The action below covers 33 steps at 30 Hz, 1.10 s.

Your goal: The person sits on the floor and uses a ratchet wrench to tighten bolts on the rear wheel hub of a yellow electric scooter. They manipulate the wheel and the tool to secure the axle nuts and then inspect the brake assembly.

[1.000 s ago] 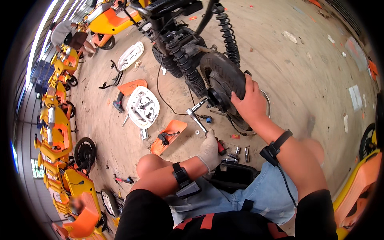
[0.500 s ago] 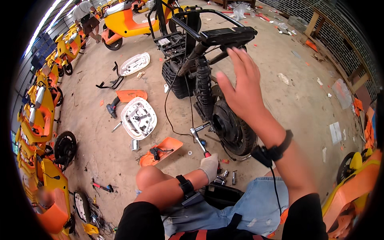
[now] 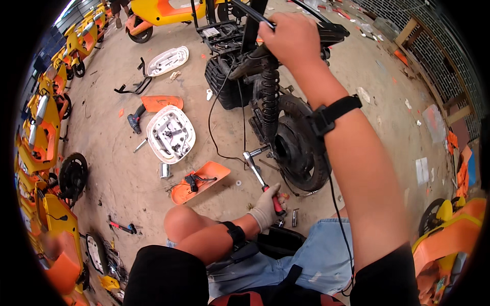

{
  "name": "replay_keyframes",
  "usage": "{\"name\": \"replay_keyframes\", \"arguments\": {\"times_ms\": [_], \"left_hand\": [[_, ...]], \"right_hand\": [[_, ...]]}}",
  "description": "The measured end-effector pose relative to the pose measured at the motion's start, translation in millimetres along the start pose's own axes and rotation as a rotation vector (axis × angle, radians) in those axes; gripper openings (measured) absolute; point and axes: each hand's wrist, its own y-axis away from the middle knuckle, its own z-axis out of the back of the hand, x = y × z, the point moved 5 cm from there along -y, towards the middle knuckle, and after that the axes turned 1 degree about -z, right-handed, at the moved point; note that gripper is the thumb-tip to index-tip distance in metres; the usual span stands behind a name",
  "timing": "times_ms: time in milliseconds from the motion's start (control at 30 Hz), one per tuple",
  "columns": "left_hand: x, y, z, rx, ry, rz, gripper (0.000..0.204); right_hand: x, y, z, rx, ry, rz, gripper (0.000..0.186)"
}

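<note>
A stripped scooter frame (image 3: 243, 64) stands in front of me, its rear wheel (image 3: 306, 168) and coil shock absorber (image 3: 270, 102) toward me. My left hand (image 3: 265, 210), in a pale glove, is wrapped round the red handle of a ratchet wrench (image 3: 258, 173). The wrench's head and socket reach to the wheel's axle area; whether the socket sits on a nut is hard to make out. My bare right hand (image 3: 295, 41) is closed over the black rear bar (image 3: 250, 13) of the frame, its fingertips partly hidden.
On the floor at left lie a white plastic cover (image 3: 171, 134) with small parts, an orange panel (image 3: 200, 182) holding a brake lever, a cordless drill (image 3: 136, 119) and a metal cylinder (image 3: 165, 170). Loose sockets (image 3: 295, 218) lie by my knees. Yellow scooters (image 3: 43, 132) line the left side.
My right hand has gone from open in the air to gripping the frame's rear bar. My left hand stays on the wrench, whose handle end has swung slightly toward me. The view has shifted.
</note>
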Motion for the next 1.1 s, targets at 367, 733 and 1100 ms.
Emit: {"name": "replay_keyframes", "arguments": {"times_ms": [367,733,1100], "left_hand": [[10.3,-7.4,-2.2,0.492,0.364,-0.306,0.036],[12.0,0.4,-21.3,0.3,0.444,-0.251,0.029],[-48.7,48.0,-94.9,0.336,0.933,-0.06,0.036]], "right_hand": [[19.5,4.3,1.8,-0.16,-0.005,-0.013,0.02],[17.7,5.4,5.4,-0.057,0.007,-0.069,0.026],[21.9,4.8,15.7,-0.092,0.008,-0.016,0.026]]}}
